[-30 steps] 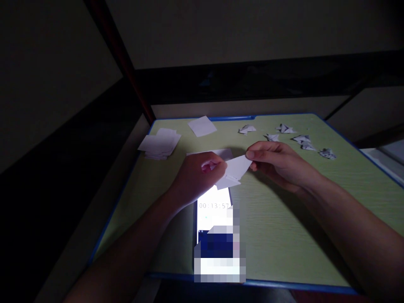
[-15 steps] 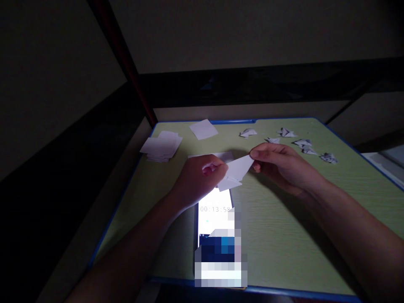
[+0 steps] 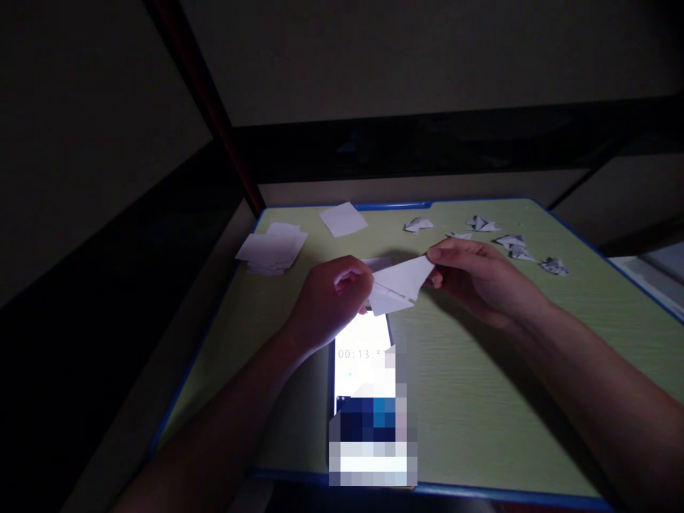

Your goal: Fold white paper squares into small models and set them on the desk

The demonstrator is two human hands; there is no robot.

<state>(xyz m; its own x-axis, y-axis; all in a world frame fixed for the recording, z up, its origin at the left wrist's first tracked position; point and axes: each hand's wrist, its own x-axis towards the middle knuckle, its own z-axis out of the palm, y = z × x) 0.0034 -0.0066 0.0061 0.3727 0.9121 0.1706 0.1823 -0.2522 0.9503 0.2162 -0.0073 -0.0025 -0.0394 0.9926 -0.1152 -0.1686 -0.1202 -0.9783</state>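
A folded piece of white paper (image 3: 398, 283) is stretched between my two hands, above the top end of a lit phone (image 3: 363, 370). My left hand (image 3: 338, 296) pinches its left end between thumb and curled fingers. My right hand (image 3: 475, 274) grips the upper right corner, thumb on top and fingers behind. Creased flaps show along the paper's lower edge. Behind it, another white sheet (image 3: 378, 263) lies on the table, partly hidden by my left hand and the folded paper.
Loose white sheets lie in a pile (image 3: 275, 249) at the table's left, with a single square sheet (image 3: 343, 219) near the back edge. Several small folded paper shapes (image 3: 510, 241) sit at the back right. The green table (image 3: 481, 399) has a blue rim; a dark wall stands behind.
The folded paper has turned slightly, showing more of its lower flap and crease. My left hand has shifted a little left and up along its edge. The right hand keeps its grip.
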